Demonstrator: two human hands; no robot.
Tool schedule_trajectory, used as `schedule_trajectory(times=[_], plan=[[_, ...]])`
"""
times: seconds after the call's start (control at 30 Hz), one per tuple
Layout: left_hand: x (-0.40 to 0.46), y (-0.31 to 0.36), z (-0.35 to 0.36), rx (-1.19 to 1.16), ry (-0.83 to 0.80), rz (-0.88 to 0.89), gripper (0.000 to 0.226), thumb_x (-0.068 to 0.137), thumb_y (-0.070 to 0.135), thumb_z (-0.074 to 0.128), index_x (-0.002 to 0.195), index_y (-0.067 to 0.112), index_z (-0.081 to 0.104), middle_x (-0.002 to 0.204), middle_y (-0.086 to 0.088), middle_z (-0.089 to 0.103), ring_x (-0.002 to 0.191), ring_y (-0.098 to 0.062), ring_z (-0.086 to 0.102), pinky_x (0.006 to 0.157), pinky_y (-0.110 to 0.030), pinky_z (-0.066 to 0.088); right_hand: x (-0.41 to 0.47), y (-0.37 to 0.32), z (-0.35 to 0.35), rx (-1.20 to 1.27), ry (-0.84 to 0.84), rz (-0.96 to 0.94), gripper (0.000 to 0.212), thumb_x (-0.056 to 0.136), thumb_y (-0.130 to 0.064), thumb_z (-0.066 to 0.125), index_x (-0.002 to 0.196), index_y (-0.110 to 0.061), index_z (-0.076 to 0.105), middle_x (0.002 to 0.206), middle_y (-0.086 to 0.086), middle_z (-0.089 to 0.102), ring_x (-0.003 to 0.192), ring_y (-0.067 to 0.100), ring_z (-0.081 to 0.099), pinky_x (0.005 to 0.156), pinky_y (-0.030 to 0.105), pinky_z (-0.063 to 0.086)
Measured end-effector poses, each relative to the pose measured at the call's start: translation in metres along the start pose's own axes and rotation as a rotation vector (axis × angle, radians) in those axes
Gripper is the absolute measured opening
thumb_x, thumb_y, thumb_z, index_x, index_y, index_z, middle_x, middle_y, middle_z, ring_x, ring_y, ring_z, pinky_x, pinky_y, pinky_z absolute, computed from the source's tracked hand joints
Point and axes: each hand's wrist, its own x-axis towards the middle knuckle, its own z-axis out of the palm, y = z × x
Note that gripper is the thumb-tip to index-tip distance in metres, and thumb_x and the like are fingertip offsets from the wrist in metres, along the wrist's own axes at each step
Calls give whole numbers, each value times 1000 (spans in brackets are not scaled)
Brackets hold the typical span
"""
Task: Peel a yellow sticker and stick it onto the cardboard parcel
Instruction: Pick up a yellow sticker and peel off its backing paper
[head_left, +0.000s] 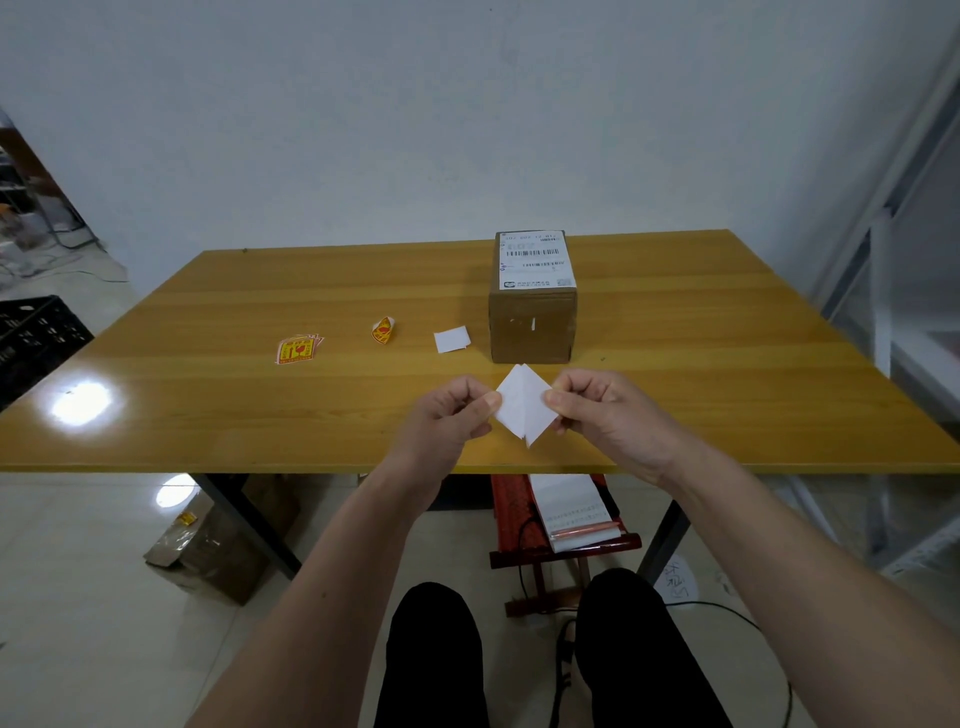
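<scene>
Far left on the table lies my small stack of yellow stickers, untouched, and a little to its right a curled yellow sticker sits by itself. Next comes a white backing scrap, just beside the parcel, which stands upright with a printed shipping label on top. I see no yellow sticker on the brown face turned toward me, so I judge the sticking is not yet done. Nearer to me, above the table's front edge, my left hand pinches the left corner of a sticker held white side up, thumb and forefinger closed on it. My right hand pinches the opposite corner the same way. The sheet looks split along the middle, as if the backing is lifting, though from this angle I can't be sure how far the peel has gone. Left to do: finish peeling, then press it onto the parcel.
</scene>
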Motion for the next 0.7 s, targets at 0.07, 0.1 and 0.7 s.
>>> schedule_trajectory(times=[0.07, 0.1, 0.7], plan=[[0, 0, 0, 7, 7, 0, 23, 94, 16, 52, 72, 17, 58, 101, -25, 63, 95, -28, 53, 94, -47, 44, -1, -1, 0, -2, -3, 0, 26, 92, -8, 52, 67, -10, 55, 70, 7, 54, 66, 13, 49, 64, 19, 43], [0, 0, 0, 7, 10, 0, 23, 94, 17, 52, 71, 18, 58, 102, -26, 63, 95, -28, 54, 97, -50, 44, -1, -1, 0, -2, -4, 0, 25, 92, -9, 53, 66, -11, 55, 71, 7, 54, 66, 13, 49, 64, 19, 43], [-2, 1, -2, 15, 41, 1, 24, 93, 18, 53, 69, 19, 58, 109, -30, 63, 94, -28, 53, 89, -41, 43, -4, -5, 0, 10, 10, 1, 32, 92, -5, 51, 63, -15, 59, 71, 7, 56, 66, 12, 50, 64, 20, 44]])
